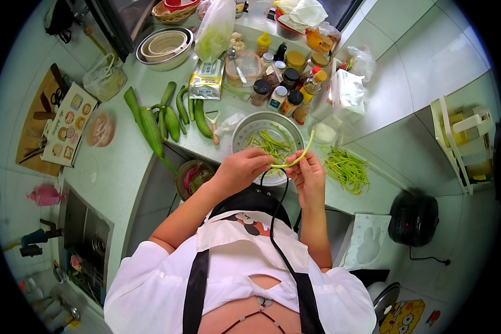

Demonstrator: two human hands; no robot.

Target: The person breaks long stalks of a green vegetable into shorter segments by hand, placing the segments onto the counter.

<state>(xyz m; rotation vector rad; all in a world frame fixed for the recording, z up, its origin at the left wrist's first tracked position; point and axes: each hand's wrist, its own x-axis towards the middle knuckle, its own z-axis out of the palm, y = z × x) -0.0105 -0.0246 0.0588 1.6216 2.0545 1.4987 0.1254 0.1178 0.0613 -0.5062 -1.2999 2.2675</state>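
Observation:
Between my two hands is a long, thin, pale green stalk (pixel 312 142), which looks like a garlic scape or a long bean. My left hand (pixel 246 168) pinches its left end between thumb and fingers. Closed around it further along is my right hand (pixel 307 175), and the tip curves up beyond those fingers. Just below them sits a round metal colander (pixel 237 136) with short green pieces (pixel 273 143) inside. To the right of my right hand, a heap of long green stalks (pixel 344 168) lies on the counter.
Loofahs and cucumbers (pixel 150 128) lie left, beside a peeler (pixel 212 125). Behind the colander stand several seasoning jars and bottles (pixel 289 78). A waste bin (pixel 186 178) stands below the counter edge. The sink (pixel 89 228) is far left; a black appliance (pixel 413 219) stands right.

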